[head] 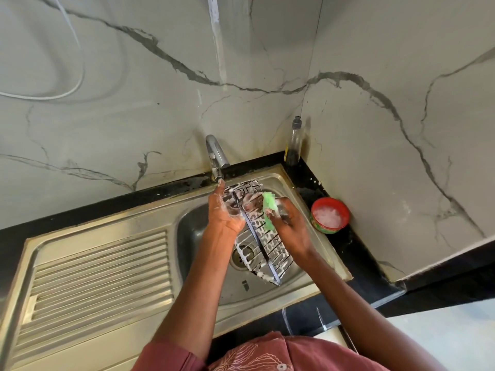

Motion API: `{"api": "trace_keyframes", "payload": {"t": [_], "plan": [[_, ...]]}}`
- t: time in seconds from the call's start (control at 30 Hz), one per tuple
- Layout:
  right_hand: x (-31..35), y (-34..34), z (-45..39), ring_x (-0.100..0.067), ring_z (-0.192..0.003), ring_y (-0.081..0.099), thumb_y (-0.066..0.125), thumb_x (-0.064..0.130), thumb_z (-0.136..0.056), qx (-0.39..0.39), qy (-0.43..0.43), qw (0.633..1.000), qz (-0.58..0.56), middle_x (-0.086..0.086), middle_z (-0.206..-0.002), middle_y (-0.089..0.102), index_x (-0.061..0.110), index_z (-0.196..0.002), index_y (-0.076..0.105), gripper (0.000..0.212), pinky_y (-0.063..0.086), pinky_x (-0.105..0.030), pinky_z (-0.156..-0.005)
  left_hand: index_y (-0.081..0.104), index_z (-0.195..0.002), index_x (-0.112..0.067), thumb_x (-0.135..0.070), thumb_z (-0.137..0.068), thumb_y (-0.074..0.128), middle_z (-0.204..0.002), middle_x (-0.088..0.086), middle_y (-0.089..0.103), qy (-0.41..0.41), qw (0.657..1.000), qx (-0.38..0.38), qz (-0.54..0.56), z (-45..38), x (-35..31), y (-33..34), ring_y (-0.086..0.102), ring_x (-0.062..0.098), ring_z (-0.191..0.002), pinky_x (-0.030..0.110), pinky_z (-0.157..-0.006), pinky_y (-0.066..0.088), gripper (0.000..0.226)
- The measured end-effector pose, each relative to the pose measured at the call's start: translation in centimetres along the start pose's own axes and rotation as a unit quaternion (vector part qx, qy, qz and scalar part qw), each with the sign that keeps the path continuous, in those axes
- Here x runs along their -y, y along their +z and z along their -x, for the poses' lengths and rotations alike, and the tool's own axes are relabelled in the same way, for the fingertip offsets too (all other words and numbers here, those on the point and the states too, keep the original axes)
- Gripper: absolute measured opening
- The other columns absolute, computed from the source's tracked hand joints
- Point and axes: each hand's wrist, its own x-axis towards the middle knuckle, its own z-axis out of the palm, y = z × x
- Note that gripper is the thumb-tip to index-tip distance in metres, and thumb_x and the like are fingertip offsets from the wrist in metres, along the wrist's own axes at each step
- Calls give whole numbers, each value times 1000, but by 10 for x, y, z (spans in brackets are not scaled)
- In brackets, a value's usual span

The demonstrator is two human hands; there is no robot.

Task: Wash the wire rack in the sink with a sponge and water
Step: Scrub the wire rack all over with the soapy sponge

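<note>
Wire rack [263, 247] stands tilted in sink [316, 236], soapy. Left hand [227, 212] grips its upper part; right hand [288, 223] pinches green sponge [269, 211] against the wires. Scrub w/ short strokes along each wire, keep left grip firm, rack's slippery.

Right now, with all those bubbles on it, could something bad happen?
Maybe. The wire rack is covered in suds and the left hand holding it is soapy too, so it could slip and clatter into the sink. The right hand rubs the green sponge near the red bowl of foam, so an elbow swing might knock it.
</note>
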Motion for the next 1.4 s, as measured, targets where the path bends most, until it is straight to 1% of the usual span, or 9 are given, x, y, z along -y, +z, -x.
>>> {"api": "trace_keyframes", "payload": {"t": [0.23, 0.47, 0.6, 0.77, 0.87, 1.0, 1.13, 1.27, 1.4], "plan": [[12, 6, -19, -5, -98, 69, 72, 19, -93, -84, 74, 987, -112, 14, -100, 73, 32, -107, 67, 19, 58, -35, -83, 55, -147, -35, -88, -90, 33, -158, 11, 47, 127, 942, 88, -297, 11, 30, -6, 49, 32, -142, 60, -113, 42, 81], [26, 9, -28, 3, -84, 62, 67, 8, -94, -93, 37, 994, 53, 8, -110, 66, 20, -123, 63, 32, 44, -5, -63, 61, -139, -21, -67, -104, 27, -117, 11, 72, 30, 984, 79, -156, 18, 44, -16, 77, 21, -86, 51, -84, 62, 67], [25, 15, -21, 5, -86, 57, 64, 7, -95, -75, -33, 978, 194, 12, -116, 61, 15, -135, 58, 42, 38, 4, -57, 67, -136, -19, -73, -99, 38, -114, 12, 73, 34, 987, 87, -134, 13, 42, -13, 73, 26, -89, 36, -72, 59, 71], [31, -2, -25, -21, -101, 69, 68, 3, -89, -178, -125, 937, 273, -8, -118, 69, 7, -124, 63, 36, 57, -22, -75, 70, -133, -37, -71, -102, 31, -116, 11, 72, 34, 984, 143, -102, 11, 41, -9, 71, 31, -93, 50, -86, 62, 59], [33, -9, -26, -18, -103, 67, 64, -4, -88, -152, -147, 923, 323, -9, -122, 66, 6, -128, 60, 41, 55, -18, -75, 83, -105, -26, -65, -102, 36, -104, 9, 76, 37, 986, 123, -102, 11, 42, -8, 74, 20, -70, 32, -62, 62, 61], [28, 17, -9, -10, -95, 63, 59, -4, -89, -32, -138, 923, 358, -7, -128, 62, 12, -133, 58, 48, 60, -24, -77, 71, -129, -12, -80, -68, 72, -129, 18, 70, 31, 991, 96, -93, 3, 45, -14, 66, 36, -121, 52, -110, 48, 91], [29, 30, 6, -29, -93, 69, 60, 9, -86, 39, -222, 898, 378, -12, -119, 66, 9, -119, 68, 34, 62, -39, -75, 70, -125, -3, -70, -88, 62, -108, 17, 73, 25, 993, 109, -36, -5, 47, -23, 68, 36, -109, 50, -104, 51, 77], [26, 7, -14, -21, -96, 71, 56, -11, -85, -56, -165, 897, 405, -11, -131, 63, 9, -123, 69, 45, 52, -13, -71, 82, -111, -28, -70, -100, 37, -124, 14, 73, 33, 993, 98, -58, 3, 41, -19, 67, 36, -117, 49, -104, 51, 62], [24, 8, -2, -25, -103, 69, 57, -15, -80, -67, -166, 901, 396, -13, -129, 64, 7, -120, 70, 47, 58, -24, -75, 81, -114, -28, -69, -95, 45, -123, 14, 72, 50, 993, 107, -24, 1, 38, -17, 68, 35, -108, 47, -96, 55, 58]]}}
